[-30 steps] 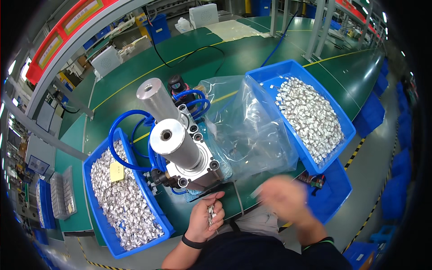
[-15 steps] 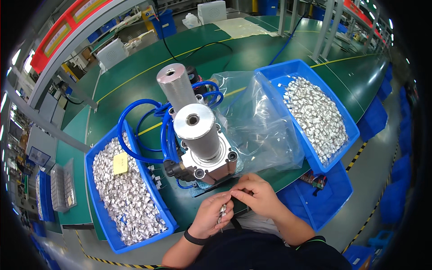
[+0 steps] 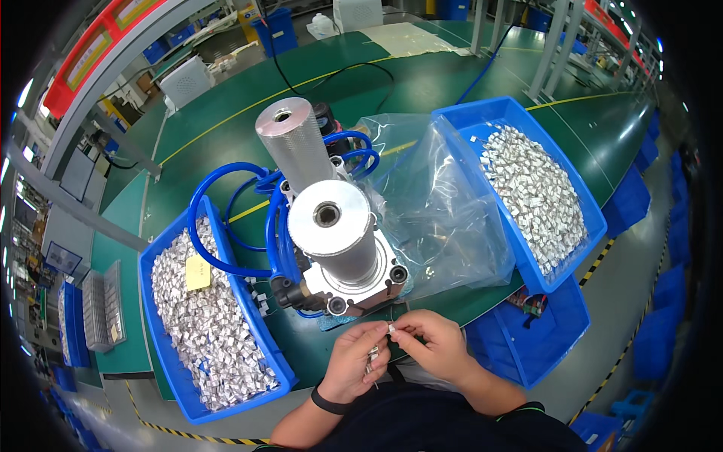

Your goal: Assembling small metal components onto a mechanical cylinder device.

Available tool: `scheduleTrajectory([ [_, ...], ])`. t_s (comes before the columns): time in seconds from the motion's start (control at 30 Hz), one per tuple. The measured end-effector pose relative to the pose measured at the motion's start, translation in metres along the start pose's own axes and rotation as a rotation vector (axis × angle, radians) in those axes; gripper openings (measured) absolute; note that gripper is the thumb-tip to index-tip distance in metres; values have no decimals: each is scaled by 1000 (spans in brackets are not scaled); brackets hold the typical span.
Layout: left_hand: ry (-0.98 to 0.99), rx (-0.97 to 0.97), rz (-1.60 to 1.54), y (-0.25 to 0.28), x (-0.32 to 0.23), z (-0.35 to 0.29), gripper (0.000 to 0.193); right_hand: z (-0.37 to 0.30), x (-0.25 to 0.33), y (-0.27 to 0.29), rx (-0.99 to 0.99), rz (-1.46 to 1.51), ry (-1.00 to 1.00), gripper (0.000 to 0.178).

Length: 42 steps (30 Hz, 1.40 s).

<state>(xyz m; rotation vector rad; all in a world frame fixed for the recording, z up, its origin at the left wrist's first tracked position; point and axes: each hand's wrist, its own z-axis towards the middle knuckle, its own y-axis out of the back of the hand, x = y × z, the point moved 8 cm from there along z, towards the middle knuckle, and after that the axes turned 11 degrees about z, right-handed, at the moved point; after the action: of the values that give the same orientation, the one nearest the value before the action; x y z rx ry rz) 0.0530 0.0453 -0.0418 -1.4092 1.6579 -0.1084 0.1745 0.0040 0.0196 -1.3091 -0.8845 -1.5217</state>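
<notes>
The green tabletop (image 3: 452, 79) spreads around the machine with two metal cylinders (image 3: 350, 260). Left of the machine stands one blue tray (image 3: 260, 324), and to its right another, the right-hand tray (image 3: 461, 123); both are heaped with small silvery parts, the raised walls presumably preventing spills. A clear plastic bag (image 3: 444, 241) lies between machine and right-hand tray. Just in front of the machine, the left hand (image 3: 350, 365) curls its lower fingers around several metal pieces (image 3: 372, 357), apparently freeing thumb and forefinger to meet the right hand (image 3: 437, 348), whose fingers pinch one whitish piece (image 3: 391, 329), likely for fine control.
</notes>
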Motion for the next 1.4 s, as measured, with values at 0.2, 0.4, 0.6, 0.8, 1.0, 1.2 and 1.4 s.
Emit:
scheduleTrajectory([
  [0.2,-38,-14,24,0,-3,2,15,6,10,0,-22,-94,118,11],
  [0.4,-30,-32,-39,8,1,1,17,19,8,-1,3,-155,132,12],
  [0.6,-4,-13,-89,8,2,2,15,24,7,-1,-19,-214,107,13],
  [0.8,9,-18,-62,12,5,4,18,25,-1,0,-31,-178,68,13],
  [1.0,2,-18,-63,12,5,5,19,25,-6,1,-34,-150,52,12],
  [1.2,-2,-19,-68,10,4,4,20,26,-3,1,-33,-173,64,12],
  [1.4,-8,-34,-84,10,3,3,18,25,-3,0,-35,-172,61,12],
])
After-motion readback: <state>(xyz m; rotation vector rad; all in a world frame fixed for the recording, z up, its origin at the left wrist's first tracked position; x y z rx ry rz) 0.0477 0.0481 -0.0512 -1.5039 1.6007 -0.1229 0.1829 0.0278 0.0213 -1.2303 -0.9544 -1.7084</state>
